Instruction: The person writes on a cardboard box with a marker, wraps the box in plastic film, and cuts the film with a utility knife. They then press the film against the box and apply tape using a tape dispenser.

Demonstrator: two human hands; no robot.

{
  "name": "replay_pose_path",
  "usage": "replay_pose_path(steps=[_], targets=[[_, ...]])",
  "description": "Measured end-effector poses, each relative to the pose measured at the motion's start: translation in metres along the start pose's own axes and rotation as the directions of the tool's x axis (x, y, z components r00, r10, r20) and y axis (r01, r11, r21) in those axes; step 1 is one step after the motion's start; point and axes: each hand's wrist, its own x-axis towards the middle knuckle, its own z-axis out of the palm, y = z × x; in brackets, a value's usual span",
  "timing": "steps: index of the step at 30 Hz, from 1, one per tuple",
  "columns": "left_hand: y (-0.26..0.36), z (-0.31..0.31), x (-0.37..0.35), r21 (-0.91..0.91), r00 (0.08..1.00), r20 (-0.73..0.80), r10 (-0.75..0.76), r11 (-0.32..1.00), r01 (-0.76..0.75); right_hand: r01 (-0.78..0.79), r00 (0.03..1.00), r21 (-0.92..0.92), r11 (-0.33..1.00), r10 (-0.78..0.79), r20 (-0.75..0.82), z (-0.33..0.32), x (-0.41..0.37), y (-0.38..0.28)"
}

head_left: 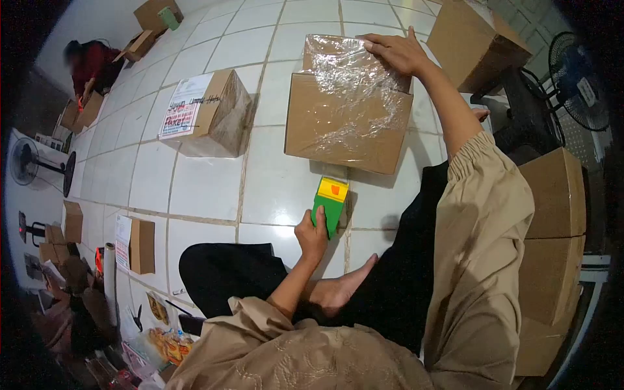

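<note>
My left hand (312,235) is closed around a small green and yellow block-shaped item (333,205) with an orange mark on its yellow end. I cannot make out its exact kind. Just beyond it on the floor is a cardboard box (348,123) partly covered in shiny clear plastic wrap, with a raised part at its far side. My right hand (398,53) lies on the far right corner of that box, fingers stretched out over the wrap. To the left stands another wrapped box (211,117) with a white and red printed label and handwriting.
A smaller labelled box (140,246) stands at left. Cardboard boxes (478,42) are at upper right and stacked boxes (549,253) at right. Fans (578,88) stand on both sides. One person (91,65) crouches at upper left beside boxes; another sits at lower left among packing items.
</note>
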Motion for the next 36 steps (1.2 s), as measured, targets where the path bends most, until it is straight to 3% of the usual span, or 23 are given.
replay_pose_path(steps=[8, 10, 12, 13, 16, 18, 21, 22, 24, 25, 26, 27, 28, 29, 31, 32, 34, 35, 36], targets=[[0.004, 0.016, 0.038, 0.063, 0.991, 0.006, -0.135, 0.989, 0.135, -0.033, 0.997, -0.063, 0.997, 0.029, -0.066, -0.013, -0.013, -0.02], [-0.043, 0.024, 0.052, 0.049, 0.881, 0.21, -0.424, 0.905, 0.423, -0.071, 0.997, -0.098, 0.993, 0.067, -0.041, -0.019, -0.016, -0.03], [-0.065, 0.006, 0.054, 0.23, 0.957, 0.002, -0.289, 0.932, 0.281, -0.047, 0.995, -0.108, 0.993, 0.038, -0.089, -0.013, -0.019, -0.032], [-0.041, -0.019, 0.06, 0.354, 0.945, -0.09, -0.315, 0.876, 0.326, -0.046, 0.993, -0.1, 0.994, 0.034, -0.117, -0.014, -0.016, -0.028], [-0.064, -0.066, 0.093, 0.603, 0.948, -0.307, -0.086, 0.753, 0.263, -0.025, 0.994, -0.047, 0.999, 0.02, -0.107, -0.01, -0.026, -0.033], [-0.049, -0.099, 0.114, 0.653, 0.926, -0.23, -0.3, 0.658, 0.376, -0.004, 0.992, -0.041, 0.999, -0.002, -0.129, -0.016, -0.025, -0.035], [-0.092, -0.107, 0.116, 0.775, 0.962, -0.231, -0.142, 0.571, 0.27, -0.02, 0.99, -0.066, 0.998, 0.011, -0.14, -0.017, -0.034, -0.045], [-0.074, -0.091, 0.105, 0.798, 0.937, -0.348, -0.045, 0.511, 0.321, -0.026, 0.99, -0.058, 0.998, 0.018, -0.138, -0.016, -0.039, -0.048], [-0.066, -0.049, 0.085, 0.648, 0.916, -0.364, 0.17, 0.753, 0.118, -0.011, 0.982, -0.036, 0.999, 0.004, -0.188, -0.01, -0.05, -0.053], [-0.05, -0.029, 0.074, -0.196, 0.924, -0.142, -0.355, 0.925, 0.325, 0.016, 0.972, -0.008, 1.0, -0.017, -0.236, -0.009, -0.055, -0.057], [-0.026, -0.013, 0.06, -0.772, 0.789, 0.4, -0.466, 0.292, 0.564, 0.008, 0.979, 0.009, 1.0, -0.006, -0.202, -0.013, -0.065, -0.065], [0.028, -0.014, 0.05, -0.658, 0.538, 0.753, -0.378, -0.412, 0.631, 0.017, 0.98, -0.004, 1.0, -0.018, -0.197, -0.009, -0.073, -0.072], [0.052, -0.007, 0.049, -0.527, 0.429, 0.849, -0.308, -0.551, 0.647, 0.043, 0.958, -0.028, 0.999, -0.049, -0.282, -0.001, -0.081, -0.076], [0.046, -0.001, 0.049, -0.518, 0.43, 0.854, -0.294, -0.56, 0.646, 0.063, 0.928, -0.055, 0.996, -0.079, -0.365, 0.005, -0.091, -0.079], [0.023, 0.018, 0.053, -0.608, 0.484, 0.78, -0.396, -0.296, 0.737, 0.055, 0.922, -0.089, 0.995, -0.085, -0.379, 0.009, -0.114, -0.094], [0.018, 0.019, 0.053, -0.597, 0.437, 0.739, -0.512, -0.198, 0.778, 0.064, 0.919, -0.09, 0.994, -0.094, -0.383, 0.013, -0.126, -0.103], [-0.037, 0.021, 0.052, -0.473, 0.407, 0.716, -0.567, 0.036, 0.881, 0.067, 0.912, -0.095, 0.993, -0.099, -0.399, 0.021, -0.149, -0.117], [-0.044, 0.011, 0.05, -0.537, 0.459, 0.702, -0.545, 0.019, 0.844, 0.085, 0.899, -0.103, 0.991, -0.121, -0.42, 0.026, -0.161, -0.126], [-0.032, -0.002, 0.046, -0.593, 0.516, 0.55, -0.657, 0.127, 0.795, 0.107, 0.887, -0.106, 0.989, -0.143, -0.439, 0.031, -0.173, -0.135]])
